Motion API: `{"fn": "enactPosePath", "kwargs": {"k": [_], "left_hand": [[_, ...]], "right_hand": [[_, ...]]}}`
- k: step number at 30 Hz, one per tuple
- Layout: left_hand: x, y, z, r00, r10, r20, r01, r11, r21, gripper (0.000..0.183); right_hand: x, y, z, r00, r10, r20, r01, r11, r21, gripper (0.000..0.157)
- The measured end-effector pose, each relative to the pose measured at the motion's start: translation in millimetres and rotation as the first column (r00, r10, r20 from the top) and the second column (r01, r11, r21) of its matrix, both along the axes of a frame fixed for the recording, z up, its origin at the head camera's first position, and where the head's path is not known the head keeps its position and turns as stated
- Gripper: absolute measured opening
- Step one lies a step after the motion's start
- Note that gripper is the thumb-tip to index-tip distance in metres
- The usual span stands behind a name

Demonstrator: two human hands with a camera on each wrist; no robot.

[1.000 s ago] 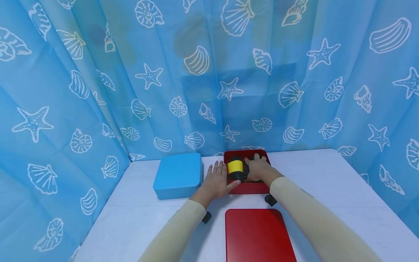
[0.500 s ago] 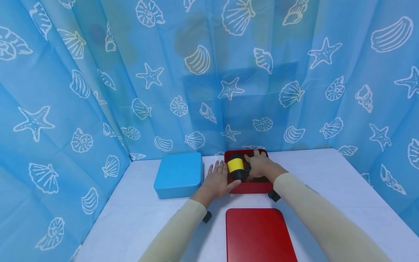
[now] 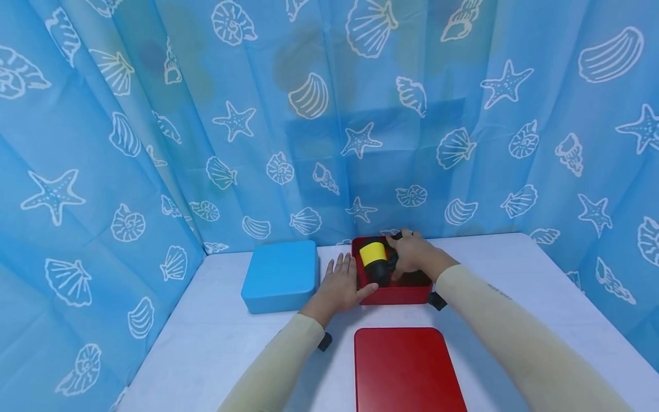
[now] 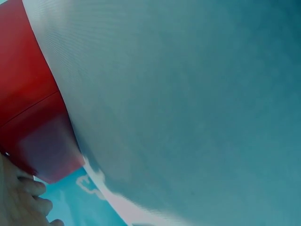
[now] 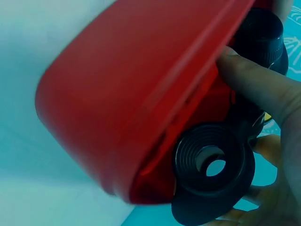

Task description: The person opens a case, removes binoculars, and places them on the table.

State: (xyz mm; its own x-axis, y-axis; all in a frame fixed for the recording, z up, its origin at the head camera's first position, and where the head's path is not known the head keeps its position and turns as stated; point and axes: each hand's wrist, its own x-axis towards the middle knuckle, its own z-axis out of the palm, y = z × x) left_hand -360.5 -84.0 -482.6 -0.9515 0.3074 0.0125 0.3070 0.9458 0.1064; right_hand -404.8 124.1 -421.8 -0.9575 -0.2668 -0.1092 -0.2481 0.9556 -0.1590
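Observation:
A pair of black binoculars (image 3: 374, 253) with a yellow band is tilted inside the red box (image 3: 393, 296) at the table's far side. My right hand (image 3: 412, 253) reaches over the box and grips the binoculars; in the right wrist view, thumb and fingers lie on opposite sides of the black body (image 5: 214, 160), and one eyepiece shows. My left hand (image 3: 341, 286) rests against the box's left side, fingers straight and thumb along the front. Fingertips of the left hand (image 4: 28, 197) also show in the left wrist view.
A blue box (image 3: 280, 274) stands left of the red one. A flat red lid (image 3: 407, 369) lies on the white table (image 3: 515, 297) nearer me. Behind the table hangs a blue shell-print curtain (image 3: 329, 143).
The binoculars have tilted within the box, and my right hand has shifted slightly right and back with its grip on them. My left hand stays in place.

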Motion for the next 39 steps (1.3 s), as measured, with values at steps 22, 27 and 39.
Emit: {"fn": "enactPosePath", "kwargs": {"k": [22,27,39], "left_hand": [[-1.0,1.4,-1.0,1.0,-0.005,-0.019,0.004,1.0,-0.019,0.101],[-0.5,1.7,-1.1,1.0,-0.006,-0.017,0.006,1.0,-0.012,0.101],[2.6,1.2,0.3,0.999,-0.022,-0.025,0.021,1.0,-0.007,0.1]], "right_hand": [[-0.7,62.6,21.4,1.0,0.005,0.016,-0.005,1.0,-0.004,0.115],[-1.1,81.5,21.0,1.0,-0.002,-0.001,0.002,1.0,0.024,0.118],[0.0,124.7,12.7,1.0,-0.001,-0.019,0.001,1.0,0.001,0.115]]}}
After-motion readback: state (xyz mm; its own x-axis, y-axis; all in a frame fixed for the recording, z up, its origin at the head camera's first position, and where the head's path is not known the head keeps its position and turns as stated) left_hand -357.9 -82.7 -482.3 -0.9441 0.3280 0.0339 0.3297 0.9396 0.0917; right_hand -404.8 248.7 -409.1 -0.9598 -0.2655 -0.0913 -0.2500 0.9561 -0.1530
